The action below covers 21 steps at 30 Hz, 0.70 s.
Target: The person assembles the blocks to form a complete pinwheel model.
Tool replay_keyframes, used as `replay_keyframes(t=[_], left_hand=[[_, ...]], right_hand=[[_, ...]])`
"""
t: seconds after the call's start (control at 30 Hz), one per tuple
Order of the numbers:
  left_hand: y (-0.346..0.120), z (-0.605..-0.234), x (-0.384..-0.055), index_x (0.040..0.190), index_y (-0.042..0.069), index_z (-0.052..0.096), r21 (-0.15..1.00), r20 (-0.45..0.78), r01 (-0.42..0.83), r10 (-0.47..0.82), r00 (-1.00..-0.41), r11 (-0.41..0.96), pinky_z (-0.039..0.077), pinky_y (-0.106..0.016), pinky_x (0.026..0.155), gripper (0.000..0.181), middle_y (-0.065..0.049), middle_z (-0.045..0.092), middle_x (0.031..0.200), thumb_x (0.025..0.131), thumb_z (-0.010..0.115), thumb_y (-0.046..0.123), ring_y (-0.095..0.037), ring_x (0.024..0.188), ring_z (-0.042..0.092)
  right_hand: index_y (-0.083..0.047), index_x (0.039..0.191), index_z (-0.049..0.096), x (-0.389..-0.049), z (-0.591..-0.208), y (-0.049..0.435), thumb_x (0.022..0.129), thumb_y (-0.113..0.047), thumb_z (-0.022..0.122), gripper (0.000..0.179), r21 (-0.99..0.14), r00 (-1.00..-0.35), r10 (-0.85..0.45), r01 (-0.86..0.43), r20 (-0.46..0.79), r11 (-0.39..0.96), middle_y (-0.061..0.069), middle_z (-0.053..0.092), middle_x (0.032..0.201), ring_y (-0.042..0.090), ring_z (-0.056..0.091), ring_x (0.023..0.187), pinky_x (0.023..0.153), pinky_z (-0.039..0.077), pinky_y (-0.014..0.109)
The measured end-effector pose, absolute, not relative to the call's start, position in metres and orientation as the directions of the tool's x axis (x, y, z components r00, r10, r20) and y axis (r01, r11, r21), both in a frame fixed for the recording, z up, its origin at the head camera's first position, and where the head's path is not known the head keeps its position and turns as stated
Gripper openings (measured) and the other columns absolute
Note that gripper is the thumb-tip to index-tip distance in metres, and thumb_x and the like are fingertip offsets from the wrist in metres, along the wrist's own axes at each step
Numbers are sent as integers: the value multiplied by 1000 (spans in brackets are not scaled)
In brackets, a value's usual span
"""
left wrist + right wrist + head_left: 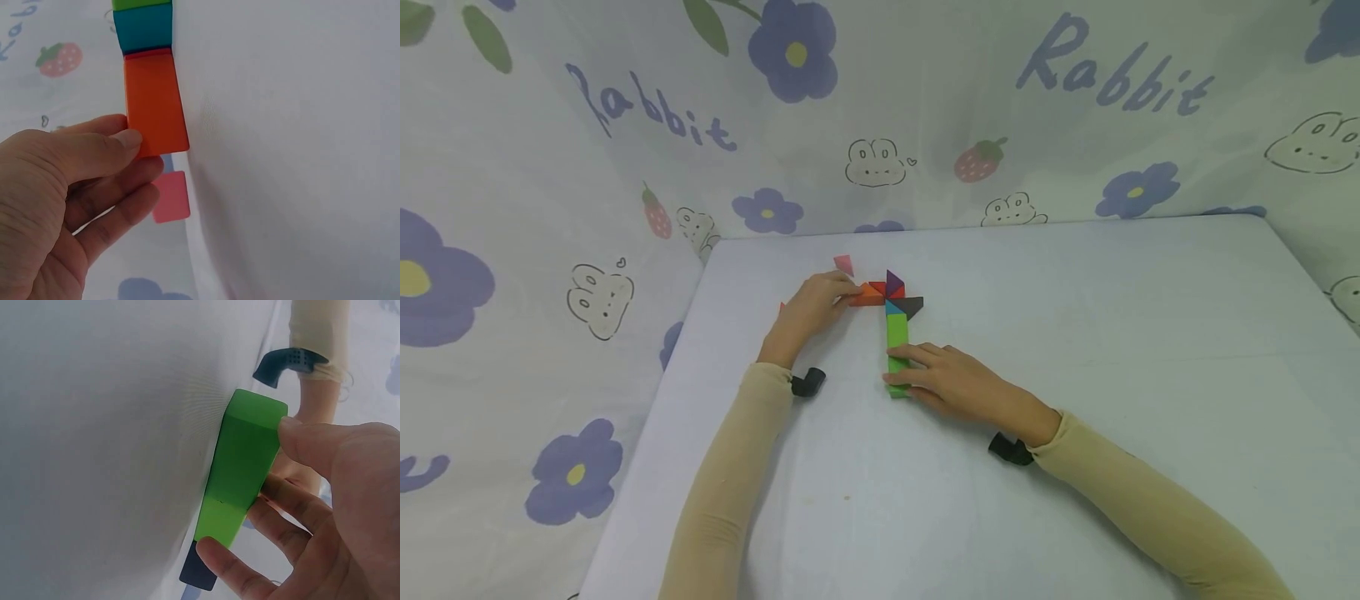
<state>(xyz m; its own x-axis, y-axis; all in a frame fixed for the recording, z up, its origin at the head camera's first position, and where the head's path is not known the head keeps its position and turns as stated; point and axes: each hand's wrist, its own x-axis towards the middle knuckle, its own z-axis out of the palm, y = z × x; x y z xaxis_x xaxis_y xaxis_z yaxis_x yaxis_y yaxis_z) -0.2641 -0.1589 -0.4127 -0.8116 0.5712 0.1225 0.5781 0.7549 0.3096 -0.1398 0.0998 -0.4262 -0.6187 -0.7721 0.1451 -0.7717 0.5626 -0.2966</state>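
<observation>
Aligning, apparently: left hand (812, 307) pinches orange, flat-faced, wooden-looking block (156, 103), left of blue wooden-looking triangular block (892, 307); right hand (958, 383) grips long green wooden-looking bar (898, 332), on that triangle's near side. Next move likely calls for light squaring-up.

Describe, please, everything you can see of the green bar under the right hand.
The green bar looks smooth and solid, perhaps painted wood, in lighter and darker green; I cannot tell whether it is one piece. It lies lengthwise on the white table, its far end apparently against a blue piece. The right hand holds it from its right side.
</observation>
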Motion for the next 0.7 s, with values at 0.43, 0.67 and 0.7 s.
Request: replay_keyframes(t=[0.43, 0.67, 0.7], left_hand=[[-157, -411, -263, 114, 3, 73, 308, 131, 586, 576, -807, 750, 48, -42, 104, 24, -13, 70, 112, 91, 66, 2, -30, 113, 63], [-157, -413, -263, 114, 4, 73, 301, 134, 589, 578, -805, 750, 47, -43, 106, 24, -12, 70, 114, 91, 65, 1, -30, 115, 62], [-156, -413, -263, 115, 4, 73, 298, 133, 589, 578, -805, 751, 46, -43, 106, 24, -12, 70, 114, 91, 65, 1, -31, 116, 62]], right_hand=[[-27, 133, 62, -141, -426, 100, 95, -18, 65, 39, -306, -611, -777, -777, 151, 550, 3, 49, 146, 23, 53, 128, 86, 55, 39], [-27, 133, 62, -141, -427, 101, 95, -18, 64, 38, -315, -613, -776, -773, 149, 551, 2, 49, 146, 23, 52, 129, 86, 55, 39], [-27, 133, 62, -141, -427, 101, 95, -18, 64, 38, -315, -614, -776, -773, 148, 551, 2, 49, 146, 23, 52, 129, 86, 55, 39]])
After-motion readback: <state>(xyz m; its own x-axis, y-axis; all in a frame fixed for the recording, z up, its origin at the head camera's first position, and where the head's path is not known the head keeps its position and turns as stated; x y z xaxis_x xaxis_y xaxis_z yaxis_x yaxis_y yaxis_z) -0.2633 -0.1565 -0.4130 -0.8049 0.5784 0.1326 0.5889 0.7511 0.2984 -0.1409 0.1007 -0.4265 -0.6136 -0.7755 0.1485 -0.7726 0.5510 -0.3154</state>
